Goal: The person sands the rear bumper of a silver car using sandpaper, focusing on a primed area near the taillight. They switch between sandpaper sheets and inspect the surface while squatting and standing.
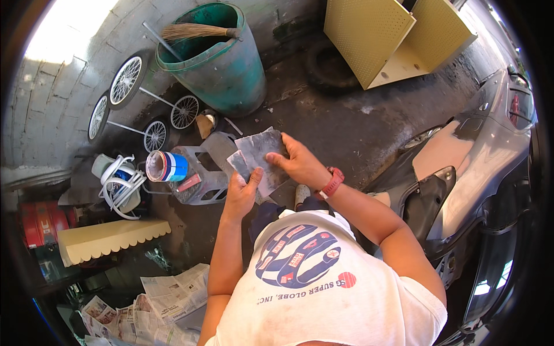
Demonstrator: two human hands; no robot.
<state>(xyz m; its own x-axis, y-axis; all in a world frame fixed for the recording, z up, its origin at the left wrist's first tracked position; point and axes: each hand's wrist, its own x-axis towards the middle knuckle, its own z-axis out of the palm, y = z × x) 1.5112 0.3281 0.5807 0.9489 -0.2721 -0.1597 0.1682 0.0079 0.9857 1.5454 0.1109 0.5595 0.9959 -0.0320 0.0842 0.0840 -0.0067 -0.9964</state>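
Worn grey sheets of sandpaper (262,151), creased and ragged at the edges, lie overlapped between my two hands in front of my body. My left hand (242,193) pinches them at the lower left edge, its thumb on top. At the upper right, my right hand (301,163) grips them with the thumb pressed on the face and the fingers behind. A red watch is on my right wrist. Just left of the sheets stands a grey plastic stool (202,187), bearing a blue and white paint can (173,166) and a small reddish block (188,183).
A car (461,167) with sanded patches stands on the right. Behind are a green drum (231,75) holding a broom (199,32), a tire (326,66) and a cream perforated metal cabinet (369,34). Spoked wheels (126,81) lean left; newspapers (179,291) lie lower left.
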